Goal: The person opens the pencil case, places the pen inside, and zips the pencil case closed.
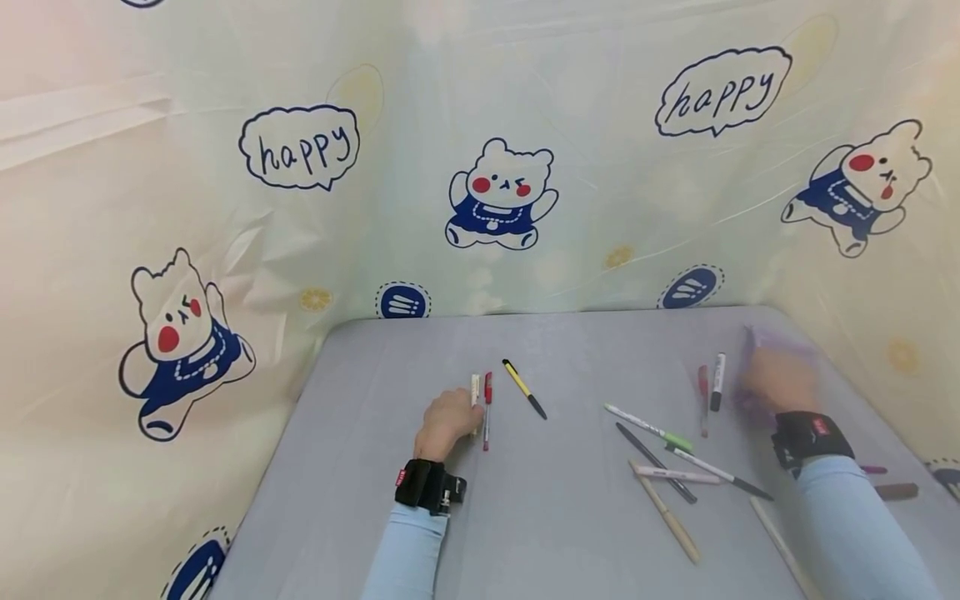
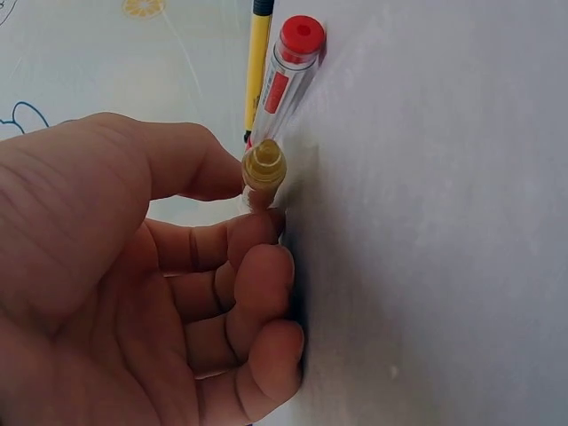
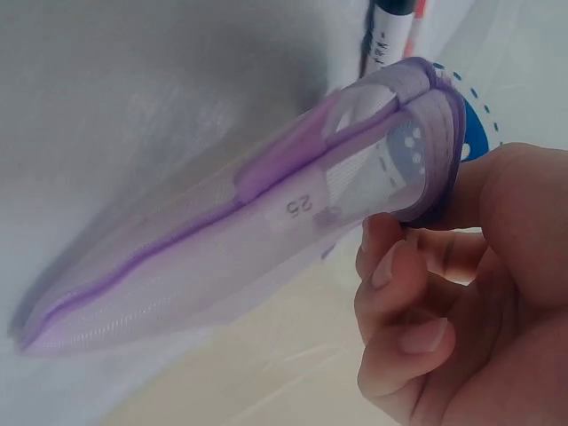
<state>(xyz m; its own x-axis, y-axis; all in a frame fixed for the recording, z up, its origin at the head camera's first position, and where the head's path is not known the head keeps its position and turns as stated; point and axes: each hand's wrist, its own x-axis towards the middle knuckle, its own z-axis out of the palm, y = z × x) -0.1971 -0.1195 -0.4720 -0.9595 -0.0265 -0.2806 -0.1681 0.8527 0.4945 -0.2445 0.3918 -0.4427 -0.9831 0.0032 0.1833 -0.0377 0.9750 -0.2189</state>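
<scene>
Mesh pouch (image 3: 257,240) is at the counter's (image 1: 375,400) far right, its edge pinched by the right grip (image 1: 780,379), while the left grip (image 1: 447,421) pinches a pale pen (image 2: 264,166) beside a red-capped pen (image 1: 488,390): apparently the pick-up step, next calling for a lift.

We see a pale cloth (image 1: 585,92) hanging behind the grey surface (image 1: 360,433) and along both its sides, creased at the left. On it we find winking bears (image 1: 501,196), bubbles (image 1: 300,147) reading "happy", orange slices (image 1: 316,299) and blue badges (image 1: 403,301). Soft light reaches everything we see.
</scene>
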